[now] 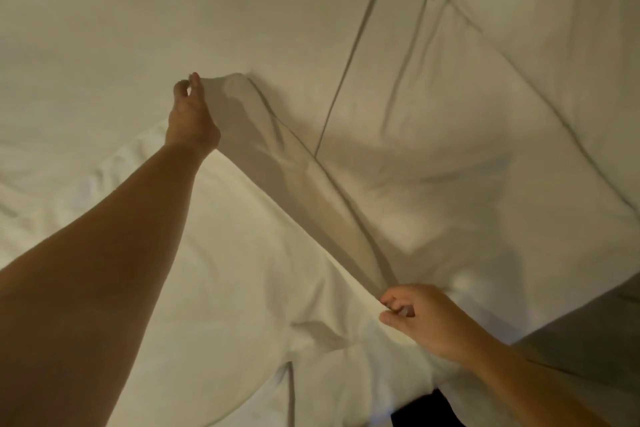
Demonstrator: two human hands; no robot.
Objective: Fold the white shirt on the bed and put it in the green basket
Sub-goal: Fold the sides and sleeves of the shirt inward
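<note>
Spread across the bed [104, 28], white on white: the white shirt [242, 270], most of it lying flat on the near half of the cover. Raised along one edge into a taut, slanting ridge, running from upper left down to lower right. Pinched at the far end by the left hand [190, 114], thumb and fingertips closed on the cloth, arm stretched well out over the bedding. Gripped at the near end by the right hand [419, 319], fingers curled around the fabric just above the mattress. Shadowed underside of the lifted fold facing right (greyer than the lit part below it). Beyond the ridge, quilted cover with long stitched seams [349, 55] angling toward the top. Plump pillow [554, 28] at the upper right, touching the cover. Dark patch at the bottom edge, too little visible to tell what.
</note>
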